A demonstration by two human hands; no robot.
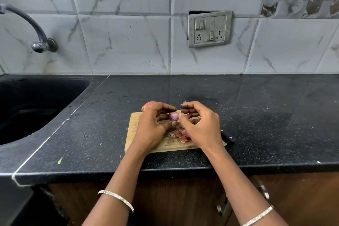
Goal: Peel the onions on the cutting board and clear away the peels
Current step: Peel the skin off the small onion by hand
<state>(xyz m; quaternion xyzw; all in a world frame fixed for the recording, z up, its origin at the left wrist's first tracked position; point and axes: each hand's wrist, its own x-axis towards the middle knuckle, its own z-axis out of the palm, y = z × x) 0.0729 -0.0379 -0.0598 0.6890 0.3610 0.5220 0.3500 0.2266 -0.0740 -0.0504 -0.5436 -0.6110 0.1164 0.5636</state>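
A wooden cutting board (134, 130) lies on the black counter. Above its middle, my left hand (154, 124) holds a small purple onion (173, 115) between fingers and thumb. My right hand (200, 124) pinches at the onion's right side with its fingertips. A heap of reddish peels (180, 135) lies on the board under the hands. A larger onion in its brown skin (149, 106) sits at the board's far left corner, partly hidden behind my left hand.
A black-handled knife (228, 136) lies at the board's right edge, its blade hidden by my right hand. A dark sink (36, 101) with a tap (39, 42) is at the left. The counter's front edge (165, 169) runs below the board.
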